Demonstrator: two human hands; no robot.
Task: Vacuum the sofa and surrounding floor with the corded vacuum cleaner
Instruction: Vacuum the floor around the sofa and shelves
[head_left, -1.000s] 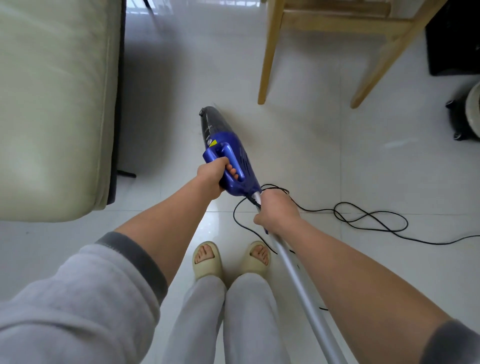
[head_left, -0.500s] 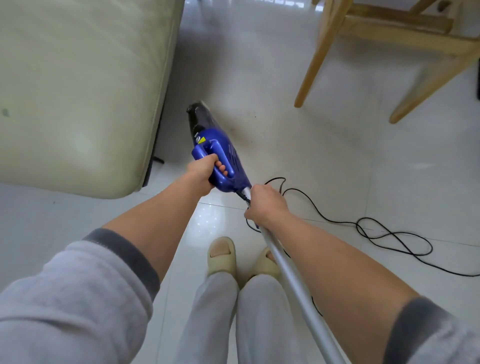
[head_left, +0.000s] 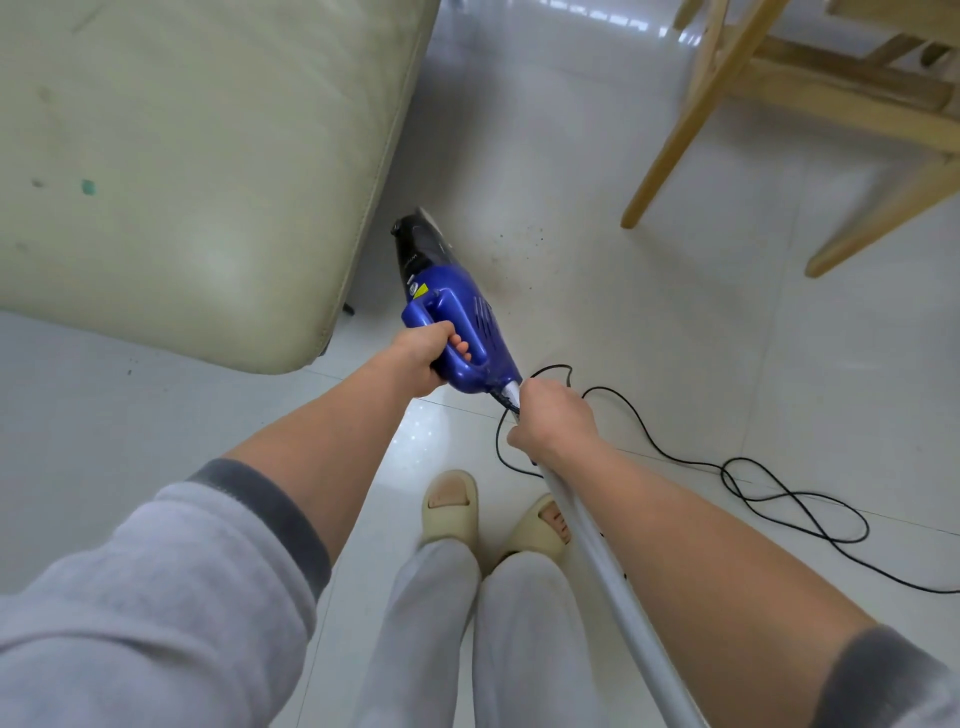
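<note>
A blue and black corded vacuum cleaner (head_left: 451, 301) points away from me over the white tiled floor (head_left: 649, 322), its dark front end close to the corner of the pale green sofa (head_left: 197, 171). My left hand (head_left: 423, 356) grips the blue loop handle. My right hand (head_left: 553, 418) grips the silver tube (head_left: 618, 587) just behind the blue body; the tube runs back past my right arm. The black cord (head_left: 779, 499) leaves the body's rear and lies in loops on the floor to the right. The nozzle's tip is hidden behind the body.
A wooden chair (head_left: 769, 104) stands at the upper right, its nearest leg about a forearm's length from the vacuum. Dark crumbs (head_left: 519, 241) lie on the tiles between the vacuum and that leg. My feet in cream slippers (head_left: 452, 501) stand under the tube.
The view has swung left, so the sofa fills more of the frame and the chair sits further right. Both hands keep their grips on the vacuum, now closer to the sofa's corner.
</note>
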